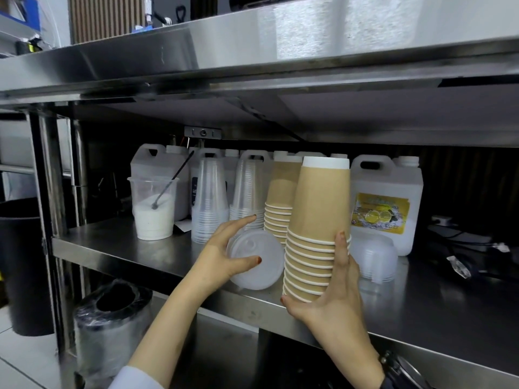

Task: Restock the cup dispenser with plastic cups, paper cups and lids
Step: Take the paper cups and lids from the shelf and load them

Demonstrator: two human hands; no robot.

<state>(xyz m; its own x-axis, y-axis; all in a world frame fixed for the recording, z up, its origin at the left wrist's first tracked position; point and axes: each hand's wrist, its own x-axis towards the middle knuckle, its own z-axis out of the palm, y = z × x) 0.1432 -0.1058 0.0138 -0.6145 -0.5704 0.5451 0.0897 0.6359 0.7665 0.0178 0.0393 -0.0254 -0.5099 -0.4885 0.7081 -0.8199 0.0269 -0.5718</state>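
My right hand [334, 293] grips an upside-down stack of tan paper cups [320, 220] near its rims, just above the steel shelf [140, 254]. My left hand [224, 251] holds a stack of translucent flat lids [258, 262] on edge, thumb across the front. Behind stand a second tan paper cup stack [280, 197] and two stacks of clear plastic cups [209, 197] [248, 189], all upside down. A pile of clear dome lids [373, 256] lies to the right of the held cups.
White plastic jugs [390, 203] line the back of the shelf. A clear cup of white powder with a spoon [153, 211] stands at the left. The steel counter [252, 66] overhangs the shelf closely. Wrapped film rolls [112, 321] and a black bin [19, 265] sit below left; cables [471, 248] lie right.
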